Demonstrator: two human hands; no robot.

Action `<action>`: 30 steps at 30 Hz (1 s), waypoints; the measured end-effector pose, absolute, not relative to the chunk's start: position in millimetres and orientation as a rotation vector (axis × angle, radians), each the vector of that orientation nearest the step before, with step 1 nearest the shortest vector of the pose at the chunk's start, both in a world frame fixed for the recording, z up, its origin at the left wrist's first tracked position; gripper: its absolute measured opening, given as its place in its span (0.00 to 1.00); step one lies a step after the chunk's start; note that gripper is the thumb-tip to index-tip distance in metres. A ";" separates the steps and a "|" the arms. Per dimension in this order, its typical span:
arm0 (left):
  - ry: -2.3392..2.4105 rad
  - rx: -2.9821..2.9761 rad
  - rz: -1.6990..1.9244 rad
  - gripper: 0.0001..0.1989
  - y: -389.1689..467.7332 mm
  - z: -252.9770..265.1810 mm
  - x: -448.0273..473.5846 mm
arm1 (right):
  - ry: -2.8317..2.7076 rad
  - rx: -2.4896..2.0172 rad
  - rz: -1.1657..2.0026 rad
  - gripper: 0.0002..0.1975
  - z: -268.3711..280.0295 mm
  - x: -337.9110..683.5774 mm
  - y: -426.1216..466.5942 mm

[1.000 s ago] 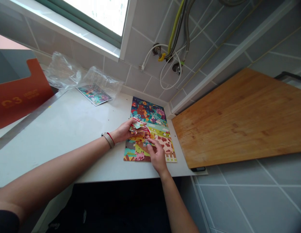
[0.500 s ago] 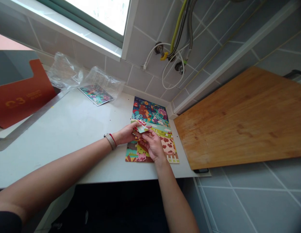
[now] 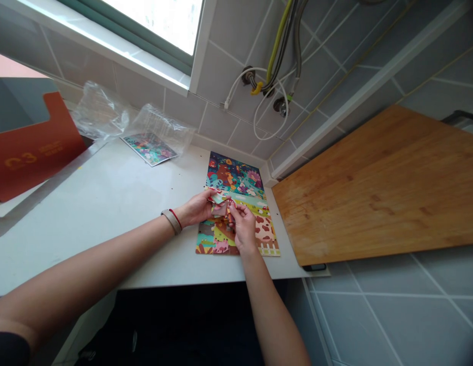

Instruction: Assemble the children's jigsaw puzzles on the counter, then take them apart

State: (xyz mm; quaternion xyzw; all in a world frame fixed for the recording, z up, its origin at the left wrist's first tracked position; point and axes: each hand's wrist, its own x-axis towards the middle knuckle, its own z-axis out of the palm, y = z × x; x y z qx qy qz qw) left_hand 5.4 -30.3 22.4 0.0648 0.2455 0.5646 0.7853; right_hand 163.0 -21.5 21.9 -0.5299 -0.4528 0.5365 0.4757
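Observation:
My left hand (image 3: 198, 208) is closed on several small colourful puzzle pieces (image 3: 220, 209), fanned out between thumb and fingers. Close by, my right hand (image 3: 244, 226) pinches a reddish puzzle piece (image 3: 231, 207) at the edge of that bunch. Both hands hover over a farm-scene puzzle (image 3: 264, 230) with a spotted cow, a pink pig and a white fence; they hide part of its middle. Beyond it lies a dark blue picture panel (image 3: 236, 175) of forest animals.
A picture card (image 3: 150, 148) lies by crumpled clear plastic bags (image 3: 102, 112) at the back of the white counter (image 3: 106, 218). An orange-red box (image 3: 38, 145) is at the left. A wooden board (image 3: 381, 188) leans on the right; cables and hoses hang from the wall.
The pieces in my left hand have spread apart, showing more of them. My right hand has turned and now pinches one reddish piece at the bunch's right side.

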 end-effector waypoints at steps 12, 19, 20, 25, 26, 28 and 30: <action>0.621 0.120 1.403 0.11 -28.8 30.9 6.3 | -1.120 -1.193 1.320 0.23 23.3 170.3 -6.4; 0.648 0.085 1.481 0.07 -28.5 36.9 4.5 | -1.255 -1.267 1.487 0.22 33.5 187.9 -15.8; 0.649 0.079 1.475 0.07 -29.1 36.8 4.6 | -1.270 -1.254 1.509 0.23 34.0 187.9 -17.9; 0.611 0.082 1.425 0.09 -30.9 34.0 6.7 | -1.549 -1.124 1.501 0.26 33.4 188.0 -20.5; 0.607 0.088 1.416 0.10 -30.5 33.1 6.6 | -1.645 -1.096 1.445 0.25 32.0 188.7 -19.3; 0.602 0.099 1.408 0.11 -28.7 31.3 4.4 | -1.801 -1.073 1.288 0.18 27.8 191.0 -15.9; 0.599 0.103 1.434 0.10 -26.0 29.8 -0.2 | -1.880 -1.103 1.153 0.13 22.4 193.8 -12.0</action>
